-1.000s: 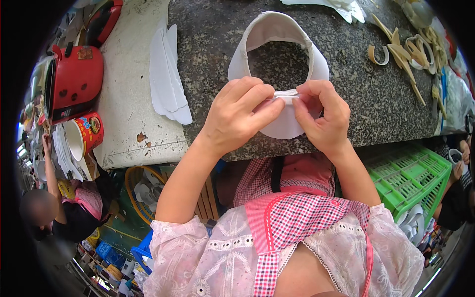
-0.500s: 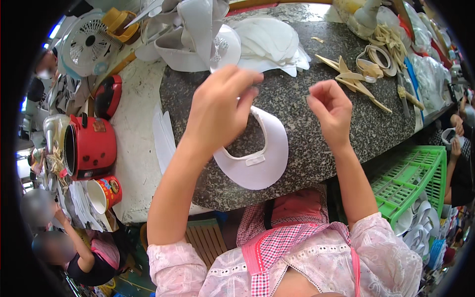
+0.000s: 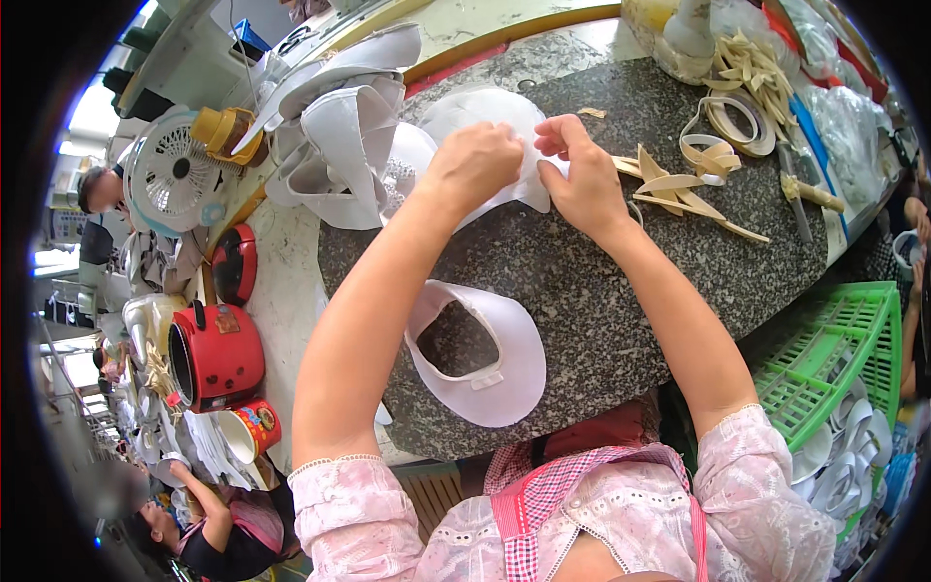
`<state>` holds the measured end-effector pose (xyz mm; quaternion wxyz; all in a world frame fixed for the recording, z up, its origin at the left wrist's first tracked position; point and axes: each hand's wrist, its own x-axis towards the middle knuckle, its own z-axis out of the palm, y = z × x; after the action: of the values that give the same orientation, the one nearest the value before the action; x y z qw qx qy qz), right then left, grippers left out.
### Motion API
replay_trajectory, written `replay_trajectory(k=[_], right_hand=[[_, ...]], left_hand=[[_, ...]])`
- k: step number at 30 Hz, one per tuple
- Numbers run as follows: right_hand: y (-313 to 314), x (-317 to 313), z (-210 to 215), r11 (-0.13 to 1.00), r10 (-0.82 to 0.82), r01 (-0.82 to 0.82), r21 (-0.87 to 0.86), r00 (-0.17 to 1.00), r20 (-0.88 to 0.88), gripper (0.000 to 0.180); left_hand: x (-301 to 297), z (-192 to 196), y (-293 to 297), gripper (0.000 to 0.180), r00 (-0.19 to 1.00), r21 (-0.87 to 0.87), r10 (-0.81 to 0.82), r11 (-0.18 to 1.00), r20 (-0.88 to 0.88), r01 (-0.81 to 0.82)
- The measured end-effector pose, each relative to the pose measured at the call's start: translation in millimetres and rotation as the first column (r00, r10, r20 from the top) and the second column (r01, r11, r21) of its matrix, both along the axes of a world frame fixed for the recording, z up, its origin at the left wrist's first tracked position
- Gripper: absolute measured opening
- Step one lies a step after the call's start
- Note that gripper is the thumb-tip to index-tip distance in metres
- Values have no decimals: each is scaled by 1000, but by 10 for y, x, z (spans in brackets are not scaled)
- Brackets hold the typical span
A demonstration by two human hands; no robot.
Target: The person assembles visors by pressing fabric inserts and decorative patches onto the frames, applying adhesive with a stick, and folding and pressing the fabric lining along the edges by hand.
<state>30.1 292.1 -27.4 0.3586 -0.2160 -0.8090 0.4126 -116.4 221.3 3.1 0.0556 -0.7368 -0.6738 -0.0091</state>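
My left hand [image 3: 477, 160] is over a stack of thin white shoe-shaped pieces [image 3: 482, 105] toward the back of the stone slab. Its fingers are curled closed, and what they grip, if anything, is hidden. Beside it, at the right edge of the stack, my right hand [image 3: 589, 186] has its thumb and bent fingers apart, with white material behind the gap. Nearer to me, apart from both hands, a white shoe upper [image 3: 499, 388] lies on the slab, with an oval opening and a small white tag on its rim. More white uppers [image 3: 344, 136], some with sparkling trim, are heaped left of the stack.
Beige strips [image 3: 679, 179] and a tape roll [image 3: 742, 124] lie at the right, near a brush-like tool [image 3: 810, 192]. A red pot [image 3: 221, 354], a paper tub [image 3: 250, 427] and a fan [image 3: 175, 175] stand left. A green crate [image 3: 824, 364] sits lower right. Other people are at work nearby.
Both hands have moved away from me to the white stack and come closer together. The upper near me stays on the slab, no longer beneath my left hand. The view has shifted.
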Motion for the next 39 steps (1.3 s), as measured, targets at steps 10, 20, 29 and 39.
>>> replay_trajectory(k=[10,20,29,39], right_hand=[[-201,-84,-63,976,-24,35,214,998,-55,30],[-275,77,24,913,-103,-41,406,940,326,55],[-1258,993,344,535,512,-534,-655,821,-252,28],[-1713,1285,129,671,419,-473,-571,877,-234,23]], left_hand=[[13,47,-27,15,691,242,318,775,649,-584],[394,957,-1147,14,725,748,-185,186,663,-637],[1516,115,-2421,18,-251,-43,-316,542,915,-839],[1663,-186,-2909,11,-102,-234,220,741,970,-629]])
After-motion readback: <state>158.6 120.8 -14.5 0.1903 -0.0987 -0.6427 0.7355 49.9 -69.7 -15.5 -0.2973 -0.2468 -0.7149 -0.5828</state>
